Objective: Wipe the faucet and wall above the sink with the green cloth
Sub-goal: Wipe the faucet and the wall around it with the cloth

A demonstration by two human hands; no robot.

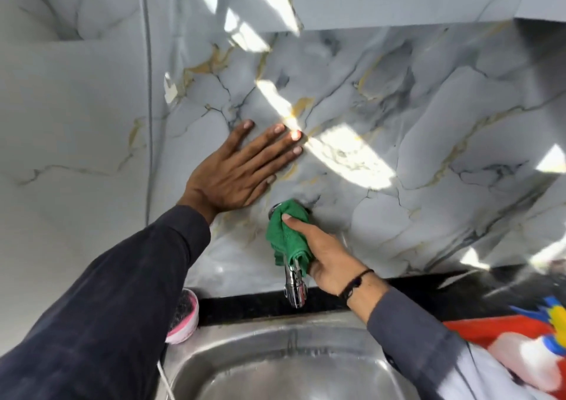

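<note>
Green cloth (286, 235) in right hand (329, 260), hiding upper faucet (294, 286); left hand (237, 171) flat, released.

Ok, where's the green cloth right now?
Low in the centre of the head view, the green cloth is wrapped over the faucet where it meets the wall, held by the right hand.

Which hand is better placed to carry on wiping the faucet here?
Right. The right hand already holds the green cloth wrapped over the faucet. The left hand is empty, pressed flat on the marble wall above.
</note>
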